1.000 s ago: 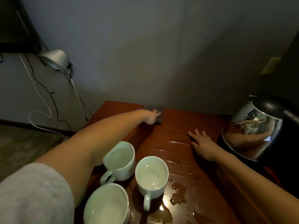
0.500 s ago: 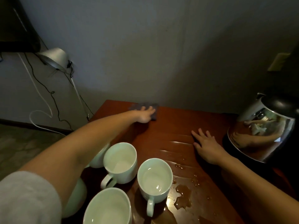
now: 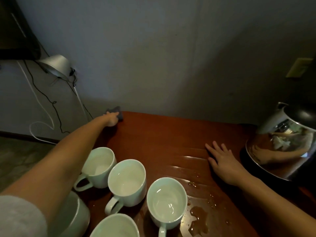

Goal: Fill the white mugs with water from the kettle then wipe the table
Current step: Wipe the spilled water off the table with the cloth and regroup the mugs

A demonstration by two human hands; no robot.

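so the left hand (image 3: 111,119) has slid the small dark grey cloth (image 3: 118,112) to the far-left back corner of the reddish wooden table (image 3: 162,130), fingers laid fairly flat and pressing it, right hand (image 3: 222,162) spread flat on the table's right side holding nothing, and that rag looks soft and floppy, probably bunches, so press its middle
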